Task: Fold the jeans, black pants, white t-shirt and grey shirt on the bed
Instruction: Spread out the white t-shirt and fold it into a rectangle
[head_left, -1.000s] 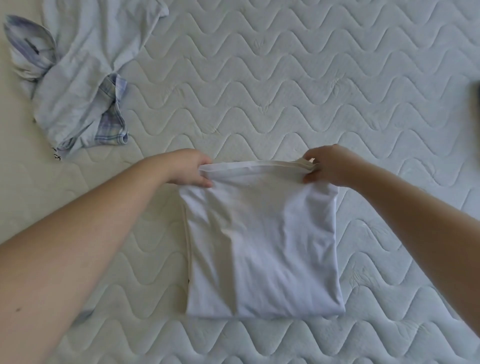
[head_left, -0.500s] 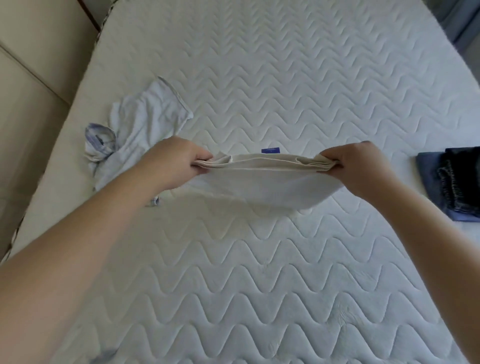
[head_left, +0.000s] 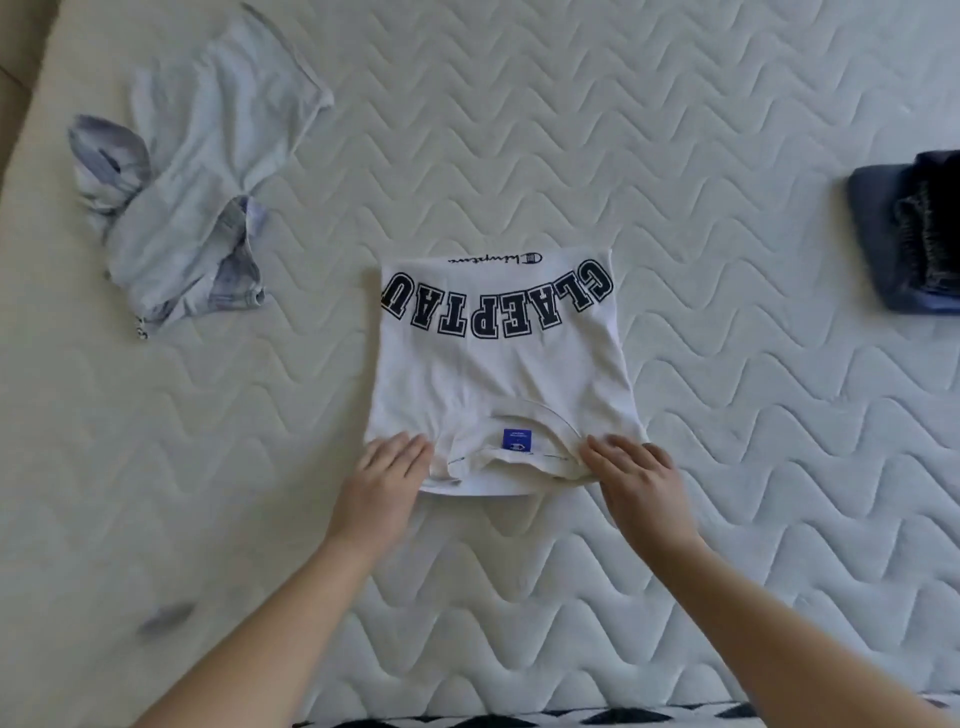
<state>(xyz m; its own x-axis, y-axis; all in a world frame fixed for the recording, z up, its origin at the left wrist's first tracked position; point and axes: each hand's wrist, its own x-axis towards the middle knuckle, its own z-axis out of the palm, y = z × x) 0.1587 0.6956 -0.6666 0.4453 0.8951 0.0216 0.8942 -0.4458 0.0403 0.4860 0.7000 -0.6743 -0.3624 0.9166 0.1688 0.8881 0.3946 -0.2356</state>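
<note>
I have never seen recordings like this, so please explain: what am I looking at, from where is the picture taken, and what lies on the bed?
There is no machine here. A person wears a camera on the head, looking forward and down, so you see only the two bare arms. The left hand and right hand lie flat, fingers straight, on the near edge of a folded white t-shirt with dark letters. Nothing is gripped. The shirt lies on a quilted bed. At the far left lies a crumpled grey shirt, not yet folded. At the right edge sits a stack of folded dark clothes, probably the jeans and black pants.
</note>
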